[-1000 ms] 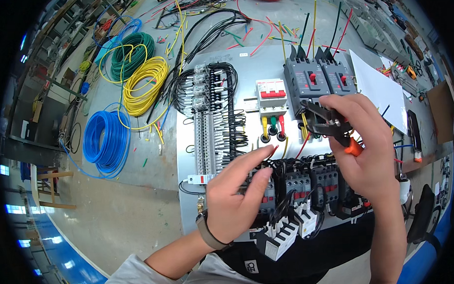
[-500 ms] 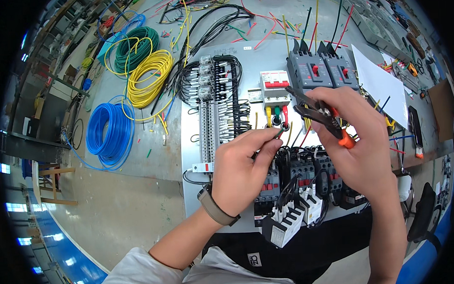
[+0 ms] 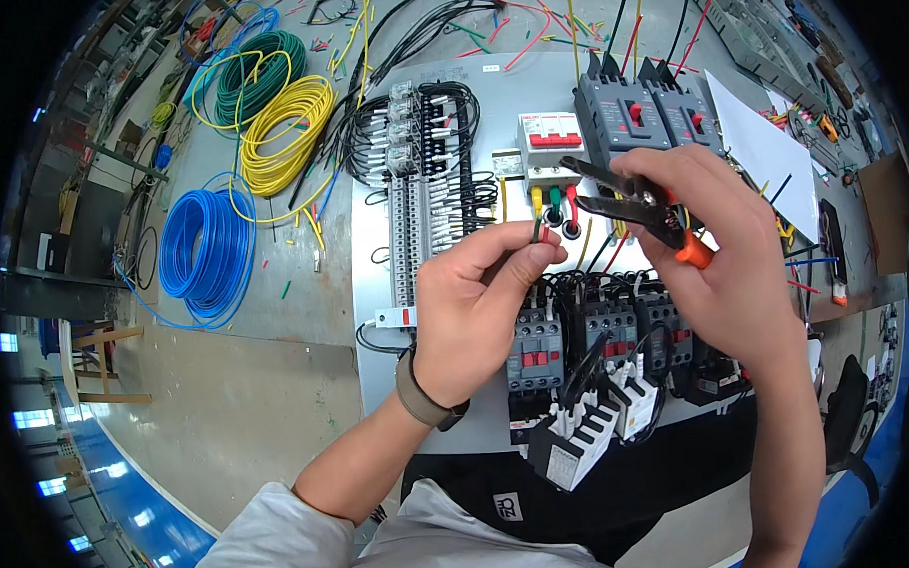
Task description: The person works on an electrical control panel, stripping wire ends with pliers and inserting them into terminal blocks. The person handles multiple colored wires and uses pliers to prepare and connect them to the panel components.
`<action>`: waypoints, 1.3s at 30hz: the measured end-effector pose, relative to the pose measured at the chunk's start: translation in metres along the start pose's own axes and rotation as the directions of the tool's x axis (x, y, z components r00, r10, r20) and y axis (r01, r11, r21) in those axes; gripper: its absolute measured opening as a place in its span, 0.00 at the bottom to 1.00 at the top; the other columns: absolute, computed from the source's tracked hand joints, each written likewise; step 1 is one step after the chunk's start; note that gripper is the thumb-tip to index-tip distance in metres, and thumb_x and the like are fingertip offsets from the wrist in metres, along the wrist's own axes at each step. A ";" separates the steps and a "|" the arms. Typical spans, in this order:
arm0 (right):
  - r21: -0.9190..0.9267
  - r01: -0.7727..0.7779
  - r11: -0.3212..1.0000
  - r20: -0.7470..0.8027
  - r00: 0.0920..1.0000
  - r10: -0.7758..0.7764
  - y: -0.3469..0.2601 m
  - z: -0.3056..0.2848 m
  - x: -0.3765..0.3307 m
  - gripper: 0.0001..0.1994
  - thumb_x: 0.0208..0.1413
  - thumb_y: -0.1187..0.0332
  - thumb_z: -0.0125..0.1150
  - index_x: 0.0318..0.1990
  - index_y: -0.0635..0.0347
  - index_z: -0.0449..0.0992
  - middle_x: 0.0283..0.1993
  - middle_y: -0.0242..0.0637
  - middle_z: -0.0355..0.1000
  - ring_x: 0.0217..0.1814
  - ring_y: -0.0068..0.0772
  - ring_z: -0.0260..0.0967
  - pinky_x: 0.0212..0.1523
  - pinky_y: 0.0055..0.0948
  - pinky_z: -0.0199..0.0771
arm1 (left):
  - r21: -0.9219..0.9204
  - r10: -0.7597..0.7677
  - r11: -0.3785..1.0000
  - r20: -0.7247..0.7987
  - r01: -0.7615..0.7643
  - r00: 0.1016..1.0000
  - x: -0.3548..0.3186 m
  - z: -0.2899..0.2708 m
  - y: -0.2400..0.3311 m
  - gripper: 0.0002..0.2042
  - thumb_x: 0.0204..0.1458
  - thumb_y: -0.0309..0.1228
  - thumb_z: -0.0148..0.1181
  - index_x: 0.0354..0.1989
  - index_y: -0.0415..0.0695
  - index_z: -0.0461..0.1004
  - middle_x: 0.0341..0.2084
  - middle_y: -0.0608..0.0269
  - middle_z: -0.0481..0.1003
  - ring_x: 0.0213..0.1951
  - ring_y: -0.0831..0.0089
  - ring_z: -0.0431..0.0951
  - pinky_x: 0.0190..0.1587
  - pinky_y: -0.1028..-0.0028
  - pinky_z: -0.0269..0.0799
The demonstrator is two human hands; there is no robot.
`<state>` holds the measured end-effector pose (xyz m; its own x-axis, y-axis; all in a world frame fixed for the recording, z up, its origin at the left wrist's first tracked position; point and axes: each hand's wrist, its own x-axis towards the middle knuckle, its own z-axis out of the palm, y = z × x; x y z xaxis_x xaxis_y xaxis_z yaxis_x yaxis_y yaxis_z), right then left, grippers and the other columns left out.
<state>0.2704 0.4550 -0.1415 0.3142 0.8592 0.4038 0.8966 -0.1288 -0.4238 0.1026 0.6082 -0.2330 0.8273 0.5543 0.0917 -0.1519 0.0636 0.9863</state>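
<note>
Pinching wire end (image 3: 539, 228) in left hand (image 3: 475, 308); right hand (image 3: 719, 260) gripping wire strippers (image 3: 632, 203).

My left hand (image 3: 475, 303) covers part of the contactors (image 3: 616, 328), my right hand (image 3: 719, 265) hides most of the pliers' orange handles (image 3: 692, 252), and the thin wire end (image 3: 539, 229) I pinch is too small to make out.

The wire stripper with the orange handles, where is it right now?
In the head view the wire stripper is right of centre, held in the right hand, its open black tips pointing left toward the left hand, just below the grey breakers.
</note>
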 end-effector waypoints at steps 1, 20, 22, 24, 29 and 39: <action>-0.006 0.006 1.000 0.012 1.000 -0.006 0.002 -0.001 0.000 0.23 0.51 0.84 0.68 0.57 0.63 0.79 0.45 0.43 0.77 0.44 0.44 0.76 0.48 0.36 0.76 | -0.004 -0.009 1.000 0.004 0.009 1.000 0.001 0.000 0.000 0.08 0.69 0.23 0.63 0.51 0.31 0.82 0.44 0.55 0.86 0.49 0.70 0.87 0.55 0.72 0.81; -0.194 0.302 0.933 0.253 0.935 -0.250 0.015 -0.004 0.029 0.30 0.51 0.55 0.78 0.61 0.55 0.80 0.50 0.41 0.74 0.52 0.47 0.73 0.51 0.43 0.75 | 0.073 0.088 0.993 0.052 -0.092 0.995 0.004 -0.006 -0.006 0.09 0.67 0.20 0.64 0.52 0.31 0.84 0.45 0.56 0.85 0.44 0.76 0.83 0.50 0.76 0.79; -0.230 0.332 0.915 0.264 0.926 -0.270 0.013 -0.001 0.030 0.31 0.51 0.51 0.77 0.61 0.54 0.80 0.50 0.40 0.73 0.51 0.47 0.72 0.52 0.44 0.74 | 0.054 0.072 0.996 0.029 -0.074 0.997 0.003 -0.004 -0.005 0.10 0.66 0.20 0.66 0.52 0.31 0.84 0.44 0.58 0.85 0.43 0.79 0.82 0.48 0.77 0.78; -0.237 0.351 0.906 0.260 0.921 -0.289 0.013 0.003 0.031 0.32 0.50 0.50 0.77 0.61 0.54 0.80 0.50 0.39 0.72 0.52 0.46 0.71 0.52 0.44 0.74 | 0.041 0.059 0.997 0.008 -0.059 0.998 0.003 -0.003 -0.004 0.10 0.65 0.20 0.67 0.52 0.32 0.84 0.43 0.59 0.85 0.43 0.81 0.81 0.47 0.78 0.77; -0.251 0.342 0.905 0.238 0.929 -0.285 0.015 0.011 0.028 0.33 0.49 0.49 0.77 0.61 0.54 0.80 0.49 0.38 0.72 0.51 0.46 0.70 0.52 0.44 0.73 | 0.012 -0.030 0.999 -0.006 0.030 1.000 0.001 0.000 0.004 0.11 0.62 0.16 0.64 0.52 0.30 0.84 0.45 0.55 0.85 0.46 0.75 0.83 0.51 0.74 0.78; -0.229 0.347 0.909 0.220 0.928 -0.299 0.020 0.017 0.026 0.31 0.44 0.56 0.82 0.57 0.55 0.81 0.41 0.37 0.71 0.43 0.45 0.71 0.44 0.41 0.73 | -0.035 -0.006 0.999 0.008 0.007 1.000 0.002 0.002 0.005 0.10 0.63 0.19 0.66 0.52 0.33 0.85 0.44 0.56 0.85 0.45 0.76 0.82 0.50 0.75 0.77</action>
<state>0.2916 0.4831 -0.1534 -0.0452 0.9453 0.3230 0.9959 0.0680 -0.0598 0.1040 0.6081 -0.2281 0.8326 0.5470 0.0866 -0.1655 0.0965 0.9815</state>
